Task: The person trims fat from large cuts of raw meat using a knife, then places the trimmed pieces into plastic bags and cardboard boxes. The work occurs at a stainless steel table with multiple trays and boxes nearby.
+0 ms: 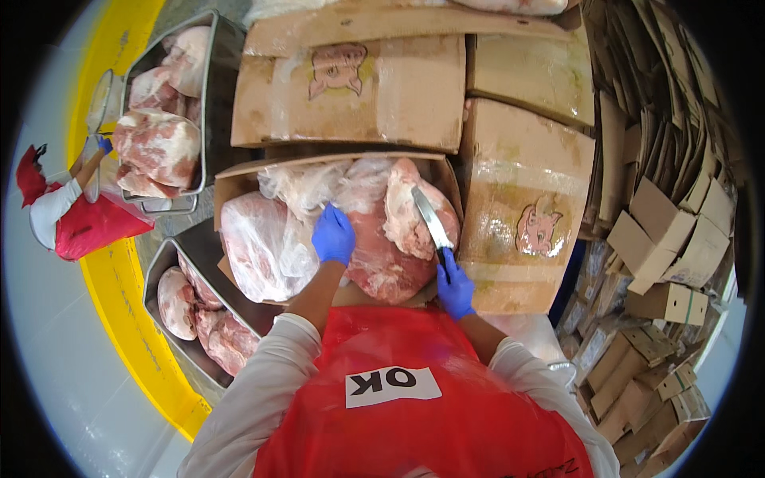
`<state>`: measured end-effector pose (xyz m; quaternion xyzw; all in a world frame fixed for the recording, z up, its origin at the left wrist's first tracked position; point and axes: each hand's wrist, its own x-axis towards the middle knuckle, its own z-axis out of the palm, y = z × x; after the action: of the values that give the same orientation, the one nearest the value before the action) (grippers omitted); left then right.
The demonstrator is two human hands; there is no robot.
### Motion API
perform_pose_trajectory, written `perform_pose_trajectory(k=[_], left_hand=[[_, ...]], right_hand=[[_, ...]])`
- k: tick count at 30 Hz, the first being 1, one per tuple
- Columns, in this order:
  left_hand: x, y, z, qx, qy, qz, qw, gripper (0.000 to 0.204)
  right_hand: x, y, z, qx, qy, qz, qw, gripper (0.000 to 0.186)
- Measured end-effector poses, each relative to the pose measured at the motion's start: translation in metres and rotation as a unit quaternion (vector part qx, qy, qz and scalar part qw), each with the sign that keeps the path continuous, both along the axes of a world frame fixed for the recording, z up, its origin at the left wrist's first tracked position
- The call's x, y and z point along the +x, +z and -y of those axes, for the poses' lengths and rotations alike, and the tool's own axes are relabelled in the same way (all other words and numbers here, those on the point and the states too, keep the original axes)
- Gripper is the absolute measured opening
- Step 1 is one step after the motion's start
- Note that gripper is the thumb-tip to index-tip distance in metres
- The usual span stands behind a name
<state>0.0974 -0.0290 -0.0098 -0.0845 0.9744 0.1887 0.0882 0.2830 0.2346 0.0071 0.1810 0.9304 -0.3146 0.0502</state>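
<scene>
An open cardboard box point(434, 156) in front of me holds large pieces of raw meat. My left hand point(333, 236), in a blue glove, is closed at the edge of clear plastic wrap point(299, 187), pinching it. My right hand point(455, 287), also gloved in blue, grips the dark handle of a knife point(431, 219). The blade points away from me, over a pale, fatty piece of meat point(402, 211). Between my hands lies a redder piece of meat point(382, 263). On the left side of the box, another meat piece point(263, 247) is covered by plastic.
Closed cardboard boxes point(418, 88) stand behind and to the right point(518, 171). Two metal bins with meat are at the left, one far point(209, 103) and one near point(155, 275). Flattened cardboard point(661, 143) piles up at right. A person in a red apron point(96, 211) works at far left.
</scene>
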Motion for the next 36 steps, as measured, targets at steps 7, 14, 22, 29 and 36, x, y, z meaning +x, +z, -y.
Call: perform_pose_trajectory(k=[7, 14, 22, 29, 36], left_hand=[[-0.014, 0.029, -0.013, 0.081, -0.099, -0.168, 0.977, 0.047], [-0.068, 0.024, -0.033, 0.106, -0.297, -0.051, 0.948, 0.047], [-0.116, -0.034, -0.036, 0.178, -0.175, -0.068, 0.966, 0.031], [-0.139, -0.066, -0.025, 0.158, -0.133, -0.01, 0.978, 0.034], [-0.163, -0.078, 0.002, 0.07, -0.316, -0.104, 0.941, 0.034]], right_hand=[[-0.003, 0.008, -0.012, -0.01, 0.007, -0.046, 0.999, 0.048], [-0.028, 0.027, -0.071, 0.043, 0.108, -0.002, 0.993, 0.047], [-0.03, 0.02, -0.077, 0.032, 0.136, 0.041, 0.989, 0.052], [-0.045, 0.017, -0.101, 0.05, 0.192, 0.054, 0.979, 0.055], [-0.079, 0.03, -0.113, 0.078, 0.244, 0.041, 0.966, 0.055]])
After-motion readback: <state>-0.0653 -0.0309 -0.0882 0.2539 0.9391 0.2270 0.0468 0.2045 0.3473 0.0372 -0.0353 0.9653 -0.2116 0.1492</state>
